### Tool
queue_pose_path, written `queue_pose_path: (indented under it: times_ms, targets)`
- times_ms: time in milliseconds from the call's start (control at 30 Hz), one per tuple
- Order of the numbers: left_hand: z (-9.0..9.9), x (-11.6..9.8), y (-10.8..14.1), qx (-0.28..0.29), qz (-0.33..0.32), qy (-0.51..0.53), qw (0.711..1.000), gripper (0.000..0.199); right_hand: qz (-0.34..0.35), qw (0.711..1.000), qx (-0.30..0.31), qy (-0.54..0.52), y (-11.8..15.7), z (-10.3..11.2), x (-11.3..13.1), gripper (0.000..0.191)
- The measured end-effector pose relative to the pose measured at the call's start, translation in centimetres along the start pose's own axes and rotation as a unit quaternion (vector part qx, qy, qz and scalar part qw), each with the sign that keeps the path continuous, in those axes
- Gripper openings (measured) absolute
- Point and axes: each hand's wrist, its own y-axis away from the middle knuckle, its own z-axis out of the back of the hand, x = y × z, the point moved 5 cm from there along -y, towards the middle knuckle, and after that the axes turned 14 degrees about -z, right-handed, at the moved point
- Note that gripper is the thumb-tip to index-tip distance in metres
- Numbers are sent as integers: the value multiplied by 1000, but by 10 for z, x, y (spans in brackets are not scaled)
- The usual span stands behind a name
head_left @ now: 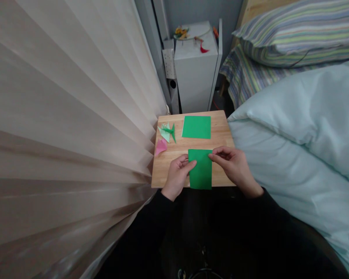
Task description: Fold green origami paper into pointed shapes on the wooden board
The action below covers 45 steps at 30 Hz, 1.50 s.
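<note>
The fingers of the left hand beneath the green sheet are hidden by it, and so is the part of the wooden table under the sheet. On the right hand, curled fingers are partly covered by the thumb and too small to tell apart. The folded green and pale papers overlap, so their full shapes cannot be told. Small yellow items on the white cabinet are too blurred to identify. The picture's edge cuts off the curtain, striped pillow and pale blue quilt.
</note>
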Motion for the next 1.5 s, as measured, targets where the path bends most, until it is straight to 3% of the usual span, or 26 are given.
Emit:
queue_pose_path:
  times_ms: [500, 1500]
  targets:
    - [3, 4, -1, 2, -18, -11, 1000, 37, -26, 998, 54, -15, 2, -13, -8, 33]
    - [2, 4, 0, 37, -24, -28, 999, 33, -67, 997, 39, 1, 1, -9, -5, 42]
